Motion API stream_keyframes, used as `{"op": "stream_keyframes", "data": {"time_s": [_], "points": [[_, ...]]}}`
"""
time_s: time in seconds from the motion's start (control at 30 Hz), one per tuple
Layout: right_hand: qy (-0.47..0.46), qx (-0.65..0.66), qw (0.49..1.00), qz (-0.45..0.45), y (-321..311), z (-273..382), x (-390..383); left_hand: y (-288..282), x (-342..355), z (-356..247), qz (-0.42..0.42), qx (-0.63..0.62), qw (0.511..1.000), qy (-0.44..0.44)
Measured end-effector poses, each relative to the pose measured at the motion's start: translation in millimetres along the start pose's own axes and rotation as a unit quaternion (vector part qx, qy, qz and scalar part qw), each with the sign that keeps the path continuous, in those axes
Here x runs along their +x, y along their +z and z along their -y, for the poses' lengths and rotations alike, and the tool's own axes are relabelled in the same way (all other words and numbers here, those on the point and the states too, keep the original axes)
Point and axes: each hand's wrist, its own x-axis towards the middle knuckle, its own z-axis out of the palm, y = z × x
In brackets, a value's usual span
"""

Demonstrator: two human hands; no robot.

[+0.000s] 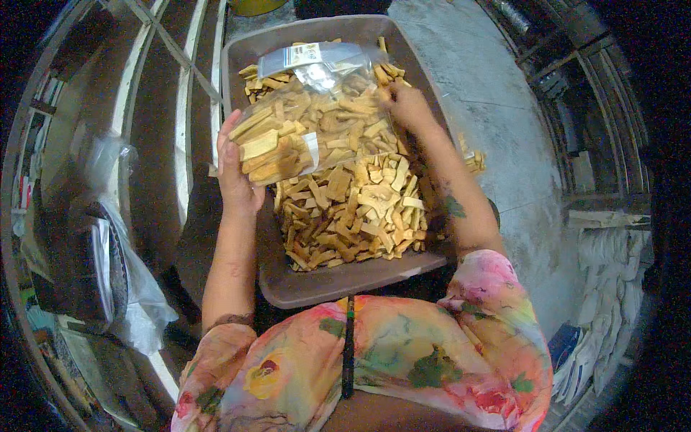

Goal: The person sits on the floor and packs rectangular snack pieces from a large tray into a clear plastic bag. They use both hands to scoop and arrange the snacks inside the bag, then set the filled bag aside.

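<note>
A clear plastic bag point(273, 149) with yellowish wood sticks gathered at its near left end is in my left hand point(237, 173). The thumb lies along its side, and the other fingers are partly hidden. My right hand point(408, 106) is closed near the right edge of the bin, by the bag's far side. What its fingers hold is blurred. Beneath the bag, loose wood pieces point(353, 209) fill a large brown plastic bin point(360, 277). Farther off, clear plastic with a white printed label point(306, 54) lies over the pieces.
On the left, a dark slatted rack point(183, 115) stands beside the bin, with crumpled clear plastic point(140, 309) near it. More wood pieces point(473, 160) show past my right forearm. Stacked whitish packages point(604, 288) and shelving point(597, 115) line the right side.
</note>
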Motion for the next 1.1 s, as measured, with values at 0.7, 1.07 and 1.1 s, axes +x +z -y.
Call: {"op": "stream_keyframes", "data": {"time_s": [0.7, 1.07, 1.1], "points": [[0.010, 0.037, 0.977, 0.208, -31, 36, -65, 1, -2, 3, 0.012, -0.012, 1.000, -0.005], [0.161, -0.176, 0.971, 0.017, -10, 17, -44, -1, -2, 5, 0.015, -0.027, 1.000, -0.001], [0.165, -0.180, 0.970, -0.015, -6, 20, -46, 0, -2, 5, 0.011, -0.028, 1.000, -0.003]]}}
